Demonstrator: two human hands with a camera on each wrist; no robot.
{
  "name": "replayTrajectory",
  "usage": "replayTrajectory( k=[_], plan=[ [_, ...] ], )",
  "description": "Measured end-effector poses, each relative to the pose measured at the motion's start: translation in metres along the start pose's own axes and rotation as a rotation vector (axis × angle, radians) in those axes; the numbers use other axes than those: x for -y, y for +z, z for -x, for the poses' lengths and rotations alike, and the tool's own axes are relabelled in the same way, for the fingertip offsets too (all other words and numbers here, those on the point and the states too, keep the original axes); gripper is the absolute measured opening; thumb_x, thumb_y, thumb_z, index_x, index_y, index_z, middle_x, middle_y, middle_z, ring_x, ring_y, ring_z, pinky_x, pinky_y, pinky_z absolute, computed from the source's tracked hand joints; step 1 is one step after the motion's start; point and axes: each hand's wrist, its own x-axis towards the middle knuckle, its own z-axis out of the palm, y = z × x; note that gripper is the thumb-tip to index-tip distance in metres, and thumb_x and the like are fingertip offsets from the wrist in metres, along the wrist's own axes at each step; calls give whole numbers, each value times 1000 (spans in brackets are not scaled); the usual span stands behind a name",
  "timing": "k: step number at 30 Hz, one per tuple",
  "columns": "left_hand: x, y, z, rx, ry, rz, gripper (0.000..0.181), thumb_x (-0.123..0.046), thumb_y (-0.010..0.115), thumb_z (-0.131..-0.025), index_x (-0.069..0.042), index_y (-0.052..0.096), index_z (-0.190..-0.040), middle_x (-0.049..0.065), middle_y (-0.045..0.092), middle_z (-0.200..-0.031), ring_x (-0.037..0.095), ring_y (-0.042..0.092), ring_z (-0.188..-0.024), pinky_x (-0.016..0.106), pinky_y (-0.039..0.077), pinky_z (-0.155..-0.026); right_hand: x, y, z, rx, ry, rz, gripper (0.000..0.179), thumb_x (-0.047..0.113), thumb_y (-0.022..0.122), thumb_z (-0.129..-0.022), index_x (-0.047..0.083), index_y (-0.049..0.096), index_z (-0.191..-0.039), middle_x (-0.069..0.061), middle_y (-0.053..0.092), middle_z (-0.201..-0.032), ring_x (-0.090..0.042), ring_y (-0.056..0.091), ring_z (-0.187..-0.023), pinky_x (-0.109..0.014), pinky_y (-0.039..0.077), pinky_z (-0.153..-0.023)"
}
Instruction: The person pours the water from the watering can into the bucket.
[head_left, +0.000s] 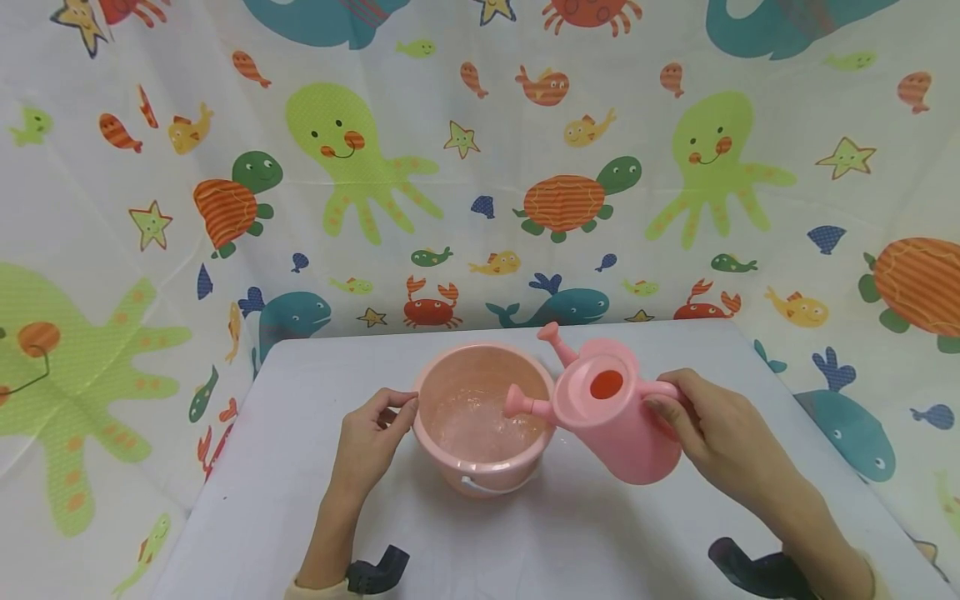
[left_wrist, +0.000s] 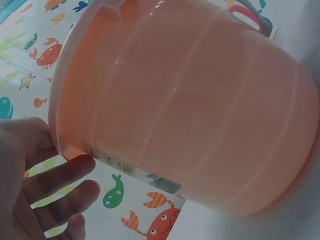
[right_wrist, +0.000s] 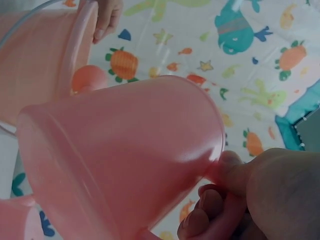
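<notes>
A light pink bucket point(head_left: 453, 473) stands on the table with clear, rippled water point(head_left: 480, 417) inside. At its left rim my left hand point(head_left: 375, 437) pinches the edge between thumb and fingertips; the left wrist view shows the lower fingers point(left_wrist: 75, 197) loosely bent beside the bucket wall point(left_wrist: 190, 100). My right hand point(head_left: 712, 425) grips the handle of a pink watering can point(head_left: 622, 442). The can leans left, its spout point(head_left: 528, 406) reaching over the bucket's right rim. Its filling hole point(head_left: 606, 385) faces up, orange inside.
A second pink watering can point(head_left: 561, 343) stands behind the held one, mostly hidden by it. A white bail handle point(head_left: 487, 487) hangs down the bucket's front. The white table point(head_left: 300, 467) backs onto a sea-animal printed cloth point(head_left: 480, 167).
</notes>
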Motion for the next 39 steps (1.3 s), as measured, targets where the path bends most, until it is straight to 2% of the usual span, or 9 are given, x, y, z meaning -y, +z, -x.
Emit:
replayTrajectory(
  k=[24,28,33,39],
  plan=[
    [-1,-1,-1,3,2,4,21,-32,66,-97,-14,74,-104,1,78,-93,10,61,-74,21,49,-61,1,3,-2,-143,-115,8,46,4,85,-73,7,65,-114,1,69,-91,-9,61,-74,-20,57,-65],
    [0,-1,-1,2,3,8,21,-32,66,-97,-14,74,-104,1,78,-93,10,61,-74,21,50,-61,2,3,-2,-156,-126,0,47,2,85,-72,7,65,-114,0,70,-92,-11,64,-75,-13,54,-69],
    [0,-1,-1,3,-6,14,18,-29,67,-96,-14,74,-104,1,78,-92,11,61,-73,22,49,-60,3,4,-3,-170,-139,-23,47,0,85,-71,7,66,-114,-1,71,-93,-14,66,-75,2,42,-76],
    [0,-1,-1,6,-9,12,20,-31,67,-97,-14,74,-105,1,78,-93,11,61,-74,21,49,-61,2,4,-4,-186,-161,-42,48,-1,85,-70,6,66,-114,-3,72,-93,-14,67,-74,4,40,-79]
  ],
)
